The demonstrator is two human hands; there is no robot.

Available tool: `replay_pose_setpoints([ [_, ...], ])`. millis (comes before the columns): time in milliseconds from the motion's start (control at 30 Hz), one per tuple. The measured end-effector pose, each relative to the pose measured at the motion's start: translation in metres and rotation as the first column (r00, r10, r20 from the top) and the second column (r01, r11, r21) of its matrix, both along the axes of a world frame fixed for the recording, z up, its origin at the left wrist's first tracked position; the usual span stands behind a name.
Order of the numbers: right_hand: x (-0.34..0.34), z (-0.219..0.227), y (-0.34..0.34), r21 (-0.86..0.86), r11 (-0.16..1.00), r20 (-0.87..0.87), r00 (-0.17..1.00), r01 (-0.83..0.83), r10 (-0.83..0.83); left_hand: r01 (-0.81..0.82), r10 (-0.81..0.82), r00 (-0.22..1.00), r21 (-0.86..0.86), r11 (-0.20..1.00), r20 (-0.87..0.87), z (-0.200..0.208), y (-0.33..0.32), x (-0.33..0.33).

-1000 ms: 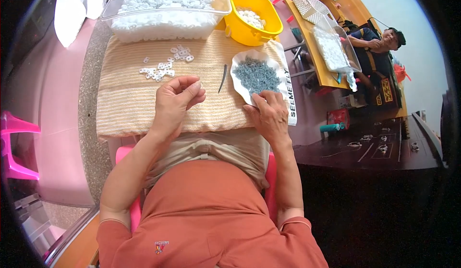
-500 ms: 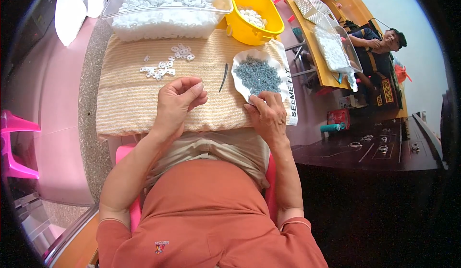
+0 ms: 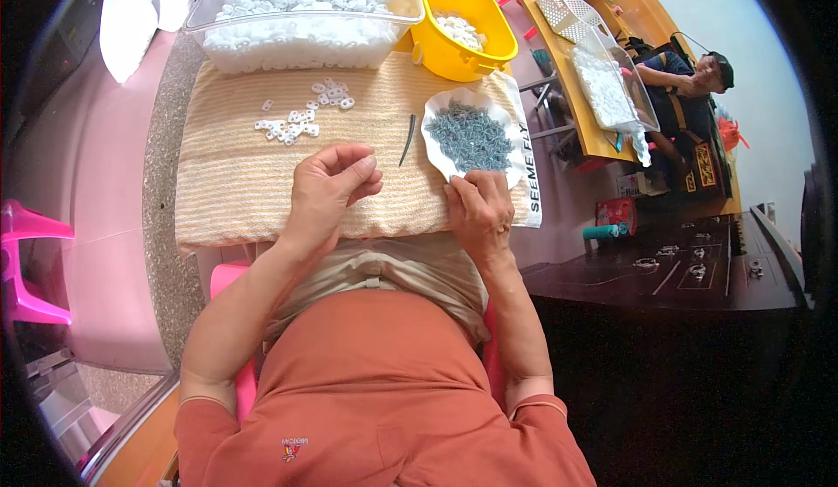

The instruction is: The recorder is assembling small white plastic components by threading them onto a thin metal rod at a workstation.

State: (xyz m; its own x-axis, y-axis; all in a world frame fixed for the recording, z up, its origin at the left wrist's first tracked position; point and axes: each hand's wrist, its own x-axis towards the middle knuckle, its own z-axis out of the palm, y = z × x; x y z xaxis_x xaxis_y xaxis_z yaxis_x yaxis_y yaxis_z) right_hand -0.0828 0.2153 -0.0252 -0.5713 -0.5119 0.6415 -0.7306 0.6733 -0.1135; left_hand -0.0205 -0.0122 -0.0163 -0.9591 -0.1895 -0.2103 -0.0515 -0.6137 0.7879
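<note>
My left hand (image 3: 333, 186) hovers over the striped towel (image 3: 231, 186), thumb and forefinger pinched together; anything between them is too small to see. My right hand (image 3: 480, 211) is closed at the near rim of a scalloped white dish (image 3: 436, 157), with its fingertips bunched; what they hold, if anything, I cannot make out. The dish carries a heap of small grey-blue screw-like pieces (image 3: 471, 136). Between my hands and farther off lies a thin dark curved strip (image 3: 408, 140). Beyond my left hand, small white two-holed plastic pieces (image 3: 292, 127) are scattered on the towel.
A clear bin (image 3: 301, 46) heaped with white pieces stands at the far edge, beside a yellow tub (image 3: 491, 29) with more white pieces. At the right, another person (image 3: 668, 77) sits by a wooden table (image 3: 572, 107). A pink stool (image 3: 35, 264) is at the left.
My right hand has drawn slightly left and back from the pile toward the dish's near rim. My left hand has shifted a little nearer and right, still pinched.
</note>
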Motion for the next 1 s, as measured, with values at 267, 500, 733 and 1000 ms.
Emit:
replay_pose_setpoints([
  [267, 0.003, -0.001, 0.0, -0.003, 1.0, -0.007, 1.0, 0.003, -0.003, 0.032, -0.032, 0.999, -0.014, 0.999, 0.004, -0.002, 0.002, 0.0],
  [500, 0.006, 0.007, -0.003, -0.008, 1.0, 0.016, 1.0, -0.004, 0.004, 0.05, -0.05, 0.999, -0.018, 0.999, 0.008, -0.002, 0.003, 0.001],
  [733, 0.007, 0.007, -0.004, -0.09, 0.996, 0.079, 0.997, 0.018, -0.011, 0.09, -0.09, 0.996, -0.032, 0.995, 0.002, -0.002, 0.004, 0.002],
  [1000, 0.022, 0.032, -0.018, -0.326, 0.945, 0.403, 0.905, 0.003, 0.136, 0.165, -0.169, 0.985, -0.124, 0.978, -0.024, -0.002, 0.008, 0.003],
])
